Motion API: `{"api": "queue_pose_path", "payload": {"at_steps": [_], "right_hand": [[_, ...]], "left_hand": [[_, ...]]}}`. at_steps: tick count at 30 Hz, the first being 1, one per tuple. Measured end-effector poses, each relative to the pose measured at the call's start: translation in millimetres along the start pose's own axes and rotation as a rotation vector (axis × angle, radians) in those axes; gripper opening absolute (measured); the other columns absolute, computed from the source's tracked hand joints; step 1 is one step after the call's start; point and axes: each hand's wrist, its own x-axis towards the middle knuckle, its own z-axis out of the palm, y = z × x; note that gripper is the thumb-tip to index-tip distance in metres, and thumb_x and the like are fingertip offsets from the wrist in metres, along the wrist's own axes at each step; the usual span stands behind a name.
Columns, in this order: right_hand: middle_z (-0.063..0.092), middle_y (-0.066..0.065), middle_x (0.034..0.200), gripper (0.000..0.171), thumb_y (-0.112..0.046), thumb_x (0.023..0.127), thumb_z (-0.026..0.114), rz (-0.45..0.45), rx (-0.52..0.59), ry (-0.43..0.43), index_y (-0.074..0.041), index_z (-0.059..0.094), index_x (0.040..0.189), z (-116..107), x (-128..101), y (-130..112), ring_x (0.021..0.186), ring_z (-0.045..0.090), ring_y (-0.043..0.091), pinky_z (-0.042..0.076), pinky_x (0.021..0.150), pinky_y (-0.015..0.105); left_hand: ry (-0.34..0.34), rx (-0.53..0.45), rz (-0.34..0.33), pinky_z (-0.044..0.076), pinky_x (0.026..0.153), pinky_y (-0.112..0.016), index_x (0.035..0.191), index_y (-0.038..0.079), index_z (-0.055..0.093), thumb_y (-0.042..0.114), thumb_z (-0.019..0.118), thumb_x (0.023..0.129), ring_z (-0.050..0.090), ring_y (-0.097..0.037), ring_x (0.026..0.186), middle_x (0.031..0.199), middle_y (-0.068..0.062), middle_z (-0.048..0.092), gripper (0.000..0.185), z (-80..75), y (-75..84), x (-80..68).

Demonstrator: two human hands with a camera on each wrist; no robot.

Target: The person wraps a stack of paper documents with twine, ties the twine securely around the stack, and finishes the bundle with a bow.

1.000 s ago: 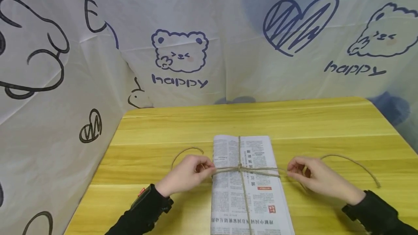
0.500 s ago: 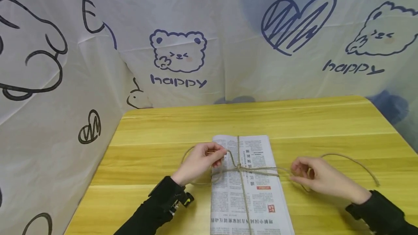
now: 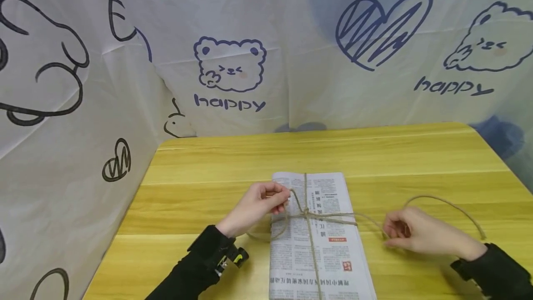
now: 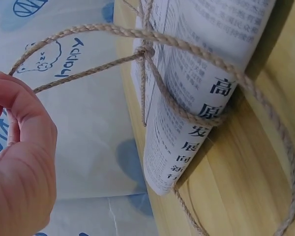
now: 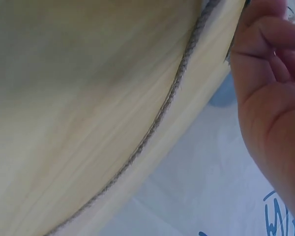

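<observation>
A folded newspaper stack (image 3: 289, 256) lies on the table, bound lengthwise and crosswise with jute twine (image 3: 311, 240) that crosses in a knot (image 3: 306, 213) on top. Above the stack's left edge, my left hand (image 3: 251, 207) pinches one free strand, lifting it into a loop; the left wrist view shows this raised twine (image 4: 142, 34) curving back down to the table. To the right of the stack, my right hand (image 3: 424, 233) has its fingers curled on the other strand. That strand's tail (image 5: 160, 115) trails across the wood in the right wrist view.
The yellow wood-grain table (image 3: 208, 165) has its far edge against a pale hanging cloth (image 3: 308, 82) printed with hearts and bears. More cloth (image 3: 100, 128) hangs along the left side.
My left hand has risen and moved right over the newspaper's edge, lifting its strand off the stack. My right hand has slid rightward along the other strand, away from the stack.
</observation>
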Motion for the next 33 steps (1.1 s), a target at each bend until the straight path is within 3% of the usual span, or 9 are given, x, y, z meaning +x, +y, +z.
{"api": "queue_pose_path", "payload": {"at_steps": [8,12,16,20,26,33], "right_hand": [[0.05,-0.016,0.07,0.02,-0.017,0.09,0.076,0.019,-0.008,-0.045,-0.021,0.058,0.083,-4,-5,5,0.062,0.037,-0.011,0.033,0.05,0.018],[0.056,-0.013,0.074,0.011,-0.017,0.093,0.073,0.097,0.009,-0.024,-0.018,0.062,0.089,-6,-5,3,0.062,0.042,-0.007,0.037,0.052,0.02],[0.062,-0.011,0.079,0.008,-0.015,0.093,0.073,0.156,-0.051,0.059,-0.017,0.065,0.093,-9,-2,1,0.065,0.05,-0.005,0.042,0.055,0.02],[0.06,-0.014,0.079,0.013,-0.013,0.089,0.077,0.158,-0.148,0.118,-0.018,0.065,0.092,-10,-2,2,0.067,0.049,-0.007,0.043,0.056,0.019],[0.058,-0.015,0.08,0.019,-0.011,0.084,0.08,0.211,-0.234,0.129,-0.019,0.065,0.091,-9,-3,7,0.068,0.045,-0.008,0.041,0.058,0.02],[0.062,-0.01,0.081,0.012,-0.008,0.089,0.074,0.297,-0.196,0.167,-0.016,0.067,0.091,-12,-1,5,0.068,0.05,-0.007,0.045,0.058,0.022]], "left_hand": [[0.004,-0.03,0.01,0.053,0.075,-0.022,0.119,-0.007,0.062,0.016,0.056,0.104,0.06,-0.008,0.079,0.092,0.001,0.063,0.028,-1.0,-0.1,0.4],[0.035,0.024,0.041,0.055,0.078,-0.028,0.118,-0.005,0.063,0.013,0.057,0.103,0.061,-0.01,0.081,0.098,-0.014,0.066,0.024,-0.4,-1.7,2.6],[0.095,0.099,0.075,0.056,0.081,-0.036,0.117,-0.001,0.064,0.012,0.056,0.103,0.063,-0.016,0.083,0.108,-0.03,0.065,0.021,-0.1,-5.9,6.7],[0.149,0.133,0.116,0.057,0.082,-0.041,0.115,-0.001,0.066,0.012,0.057,0.103,0.066,-0.029,0.085,0.11,-0.029,0.065,0.02,0.0,-11.2,12.9],[0.179,0.135,0.146,0.057,0.085,-0.048,0.115,-0.002,0.066,0.011,0.058,0.102,0.067,-0.041,0.091,0.106,-0.026,0.068,0.019,2.4,-12.1,19.6],[0.189,0.125,0.134,0.055,0.089,-0.055,0.116,-0.003,0.066,0.006,0.061,0.099,0.066,-0.048,0.098,0.112,-0.03,0.067,0.02,5.5,-5.4,18.7]]}}
